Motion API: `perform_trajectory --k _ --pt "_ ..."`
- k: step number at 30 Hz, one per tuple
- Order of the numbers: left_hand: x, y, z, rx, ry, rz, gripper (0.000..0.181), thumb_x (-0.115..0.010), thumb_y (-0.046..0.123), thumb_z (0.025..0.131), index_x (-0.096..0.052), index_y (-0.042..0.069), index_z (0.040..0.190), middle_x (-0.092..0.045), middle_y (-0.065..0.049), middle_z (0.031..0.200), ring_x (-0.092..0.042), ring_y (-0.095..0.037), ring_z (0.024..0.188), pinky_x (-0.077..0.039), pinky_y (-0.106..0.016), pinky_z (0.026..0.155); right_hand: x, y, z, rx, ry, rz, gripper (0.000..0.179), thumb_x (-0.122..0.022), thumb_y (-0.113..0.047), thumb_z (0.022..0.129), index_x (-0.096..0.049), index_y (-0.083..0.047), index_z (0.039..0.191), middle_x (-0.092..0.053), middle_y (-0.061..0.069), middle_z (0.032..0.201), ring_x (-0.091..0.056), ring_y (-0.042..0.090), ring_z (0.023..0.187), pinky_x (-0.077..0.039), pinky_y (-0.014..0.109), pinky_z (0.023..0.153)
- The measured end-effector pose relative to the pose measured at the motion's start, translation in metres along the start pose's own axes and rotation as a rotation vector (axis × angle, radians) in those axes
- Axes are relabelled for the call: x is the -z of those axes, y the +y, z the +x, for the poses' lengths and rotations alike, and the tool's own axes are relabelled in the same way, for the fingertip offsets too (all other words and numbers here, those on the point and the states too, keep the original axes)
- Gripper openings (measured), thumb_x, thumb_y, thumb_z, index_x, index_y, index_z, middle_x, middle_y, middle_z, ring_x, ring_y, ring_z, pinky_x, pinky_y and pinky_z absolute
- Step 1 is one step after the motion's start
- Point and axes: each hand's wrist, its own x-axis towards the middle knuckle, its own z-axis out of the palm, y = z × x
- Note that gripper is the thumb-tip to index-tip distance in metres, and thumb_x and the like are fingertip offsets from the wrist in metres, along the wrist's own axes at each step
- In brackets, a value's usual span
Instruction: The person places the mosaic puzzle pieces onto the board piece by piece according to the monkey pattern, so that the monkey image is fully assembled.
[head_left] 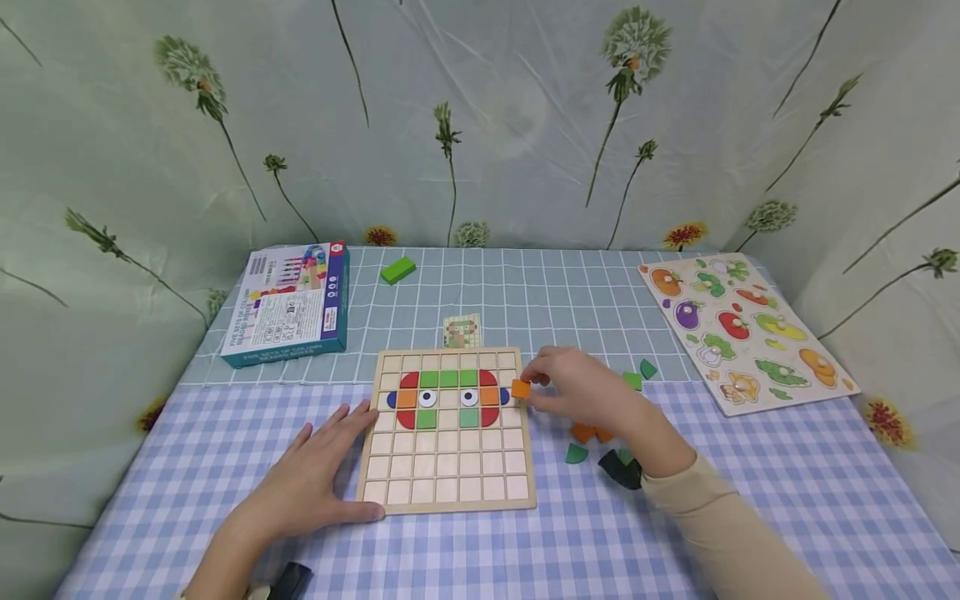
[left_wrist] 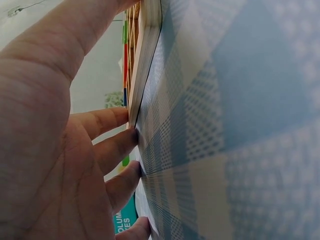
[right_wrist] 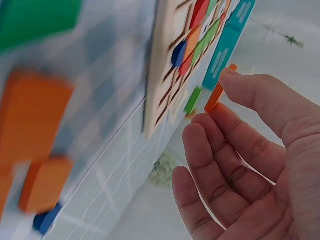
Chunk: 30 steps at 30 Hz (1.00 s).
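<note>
While my left hand [head_left: 309, 477], fingers spread, touches the pale wooden grid board [head_left: 446, 466] at nine o'clock, probably steadying it, my right hand [head_left: 583, 388] pinches a flat orange square tile [head_left: 521, 389] by the board's two-o'clock edge. Fingertips likely allow finer control.

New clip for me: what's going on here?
A person is laying coloured pieces on a gridded board. The left hand touches the board's left edge, while the right hand pinches an orange square near its right edge. Red, green, orange and blue pieces already sit in the grid, along with two eye pieces. More loose pieces lie to the right, and a small card lies beyond the board.
</note>
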Motion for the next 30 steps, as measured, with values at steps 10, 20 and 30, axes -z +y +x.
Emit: perform_trajectory --k 10,20,30 --pt "-0.001 0.0 0.001 0.012 -0.005 -0.004 0.127 -0.087 0.081 0.065 -0.041 0.019 0.166 -0.039 -0.009 0.174 -0.033 -0.043 0.162 -0.023 -0.083 0.121 -0.021 -0.033 0.017 0.152 -0.022 -0.029 0.02 -0.082 -0.017 0.093 -0.081 -0.006 0.11 -0.073 0.004 0.101 -0.062 0.013 0.084 -0.055 0.023 0.073" --pt "-0.001 -0.001 0.001 0.017 -0.013 -0.011 0.127 -0.088 0.079 0.065 -0.04 0.02 0.166 -0.039 -0.009 0.174 -0.031 -0.043 0.163 -0.022 -0.082 0.122 -0.043 -0.06 0.029 0.202 -0.083 -0.067 0.015 -0.079 -0.017 0.094 -0.082 -0.008 0.107 -0.074 0.004 0.104 -0.058 0.011 0.085 -0.055 0.024 0.077" --pt "-0.001 0.0 0.002 0.023 -0.024 -0.01 0.128 -0.087 0.081 0.065 -0.04 0.02 0.166 -0.038 -0.009 0.175 -0.031 -0.043 0.163 -0.021 -0.082 0.122 -0.055 -0.069 0.033 0.195 -0.116 -0.102 0.017 -0.08 -0.021 0.096 -0.082 -0.01 0.109 -0.074 0.001 0.107 -0.067 0.012 0.09 -0.061 0.027 0.084"
